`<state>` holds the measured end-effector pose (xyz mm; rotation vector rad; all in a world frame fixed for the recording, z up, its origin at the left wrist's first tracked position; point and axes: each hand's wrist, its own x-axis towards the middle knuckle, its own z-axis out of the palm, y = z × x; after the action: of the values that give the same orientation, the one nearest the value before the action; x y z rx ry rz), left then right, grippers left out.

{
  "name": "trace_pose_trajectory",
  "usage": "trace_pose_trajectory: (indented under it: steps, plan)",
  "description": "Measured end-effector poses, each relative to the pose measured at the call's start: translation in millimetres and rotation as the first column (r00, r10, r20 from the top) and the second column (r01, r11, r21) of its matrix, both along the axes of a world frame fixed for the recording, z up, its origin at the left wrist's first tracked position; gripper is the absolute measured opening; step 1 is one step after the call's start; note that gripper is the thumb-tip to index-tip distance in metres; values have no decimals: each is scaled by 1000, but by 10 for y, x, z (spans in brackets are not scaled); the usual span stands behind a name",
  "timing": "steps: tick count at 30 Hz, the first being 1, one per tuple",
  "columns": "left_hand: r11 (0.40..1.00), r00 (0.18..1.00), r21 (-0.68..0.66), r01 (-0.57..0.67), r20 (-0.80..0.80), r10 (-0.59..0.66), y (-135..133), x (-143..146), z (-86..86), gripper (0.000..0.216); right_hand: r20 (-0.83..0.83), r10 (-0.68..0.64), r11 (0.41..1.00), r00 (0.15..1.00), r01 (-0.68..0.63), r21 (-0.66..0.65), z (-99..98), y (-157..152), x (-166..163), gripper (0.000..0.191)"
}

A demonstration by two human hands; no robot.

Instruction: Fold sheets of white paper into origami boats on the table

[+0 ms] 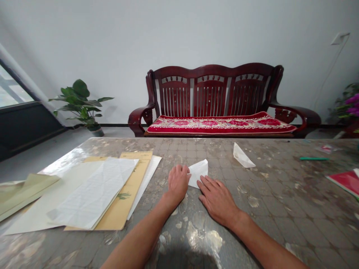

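Marbled grey surface (266, 194), dark red wooden bench (215, 93) & white wall behind. Small white paper (199, 171), folded to a pointed wedge w/ sharp creases, lies flat mid-surface betw. the two grips. L grip (178, 183) lies on its left edge, fingers loosely bent, pinning not clasping. R grip (217, 198) spread flat, fingertips touching the paper's lower edge, holding nothing. Sheet stack (95, 194) at left; 2nd folded paper (242, 156) further back.

My one camera rides on my head, looking forward and down over the table (266, 209). My left hand (178, 182) and right hand (217, 200) lie near, at six o'clock; the bench (218, 97) stands far off at twelve.
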<state>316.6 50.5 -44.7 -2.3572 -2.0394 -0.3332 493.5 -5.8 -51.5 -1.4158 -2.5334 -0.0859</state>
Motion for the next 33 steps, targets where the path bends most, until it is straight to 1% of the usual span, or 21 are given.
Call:
trace_pose_trajectory:
  steps: [3,6,8,9,10,11,13,14,15,16,19,22,24,26,30,33]
  plan:
    - [1000,997,22,2,-83,0,70,-75,-1,17,0,4,1000,1000,-4,-6,-5,9,2,45]
    - [999,989,43,-12,-147,18,160,-195,55,19,1,4,1000,1000,-3,-24,6,11,1,45]
    - [998,992,62,-15,-122,23,162,-244,116,25,-2,-1,1000,1000,1,-31,12,6,-2,45]
    - [998,997,70,1,-76,4,133,-244,143,29,-8,-4,1000,1000,4,-31,14,3,-4,45]
    - [996,999,80,36,-6,-36,83,-224,162,32,-15,-6,1000,1000,5,-30,13,-1,-7,45]
    - [992,991,87,95,82,-102,15,-183,168,35,-22,-6,1000,1000,5,-28,12,-4,-11,45]
    - [963,937,94,252,225,-267,-145,-54,139,39,-34,5,1000,999,-6,-21,7,-12,-23,43]
    - [942,908,80,327,248,-336,-222,22,105,41,-39,12,1000,999,-12,-16,4,-15,-28,43]
    - [923,891,53,381,245,-381,-289,94,63,44,-46,15,1000,999,-16,-12,1,-16,-33,43]
    - [917,890,24,398,230,-393,-340,156,18,47,-54,17,1000,998,-17,-9,-2,-16,-34,44]
    - [927,920,-28,374,133,-368,-395,244,-103,57,-100,16,1000,995,-18,-21,-14,8,3,48]
    - [928,929,-36,370,38,-369,-370,215,-168,63,-162,19,996,987,-33,-83,-35,81,108,45]
    - [921,921,-25,389,-5,-389,-353,181,-190,66,-185,-22,993,983,-1,-121,-52,153,191,44]
    - [911,911,-12,412,-28,-412,-349,157,-203,68,-174,-62,991,983,40,-130,-68,232,255,45]
    - [898,897,-14,441,-33,-441,-363,137,-199,68,-102,-47,994,994,36,-105,-76,373,298,47]
    - [892,891,-26,452,-30,-452,-375,125,-172,67,-45,-86,992,995,81,-98,-67,459,295,48]
